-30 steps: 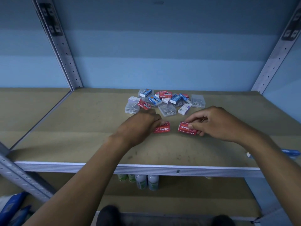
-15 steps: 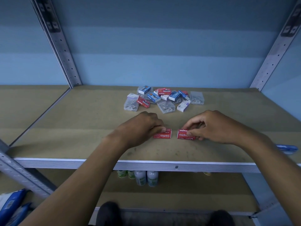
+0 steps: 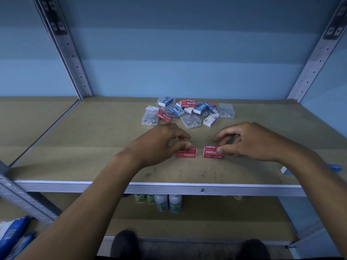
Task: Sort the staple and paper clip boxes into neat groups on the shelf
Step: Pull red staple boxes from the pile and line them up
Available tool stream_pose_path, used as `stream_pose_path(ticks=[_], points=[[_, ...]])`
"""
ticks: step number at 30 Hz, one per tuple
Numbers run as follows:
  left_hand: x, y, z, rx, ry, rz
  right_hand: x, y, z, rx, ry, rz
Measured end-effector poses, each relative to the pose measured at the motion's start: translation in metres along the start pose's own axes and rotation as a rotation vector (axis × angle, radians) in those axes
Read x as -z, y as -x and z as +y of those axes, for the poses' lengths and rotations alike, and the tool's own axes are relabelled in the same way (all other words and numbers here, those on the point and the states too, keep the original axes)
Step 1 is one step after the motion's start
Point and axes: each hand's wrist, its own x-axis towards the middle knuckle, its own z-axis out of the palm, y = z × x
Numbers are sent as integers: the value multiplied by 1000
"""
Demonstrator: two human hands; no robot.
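Note:
Two red staple boxes lie side by side near the shelf's front. My left hand [image 3: 161,142] hovers at the left red box [image 3: 186,152], fingers apart, one fingertip touching its back left corner. My right hand [image 3: 251,141] has its thumb on the right red box [image 3: 211,152], whose label reads upside down, with the other fingers curled just behind it. Further back lies a mixed pile [image 3: 187,111] of red, blue and white staple boxes and clear plastic paper clip boxes, some overlapping.
The brown shelf board [image 3: 93,147] has a metal front edge and perforated uprights at the back corners. A blue pen-like object [image 3: 336,167] lies at the right edge. White and green bottles [image 3: 167,202] stand on the shelf below. Blue packets lie on the floor at the lower left.
Both hands drew the two red boxes toward the shelf's front and set them parallel. The fingers of both hands have since loosened and lifted, the left more than the right.

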Motion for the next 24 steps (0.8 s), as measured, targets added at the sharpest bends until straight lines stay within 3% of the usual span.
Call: stream_pose_path(ticks=[16, 24], points=[[-5, 1, 8, 14, 36, -60, -11, -2, -3, 31, 79, -29], [-3, 2, 7, 19, 45, -73, -8, 0, -9, 60, -27, 17]])
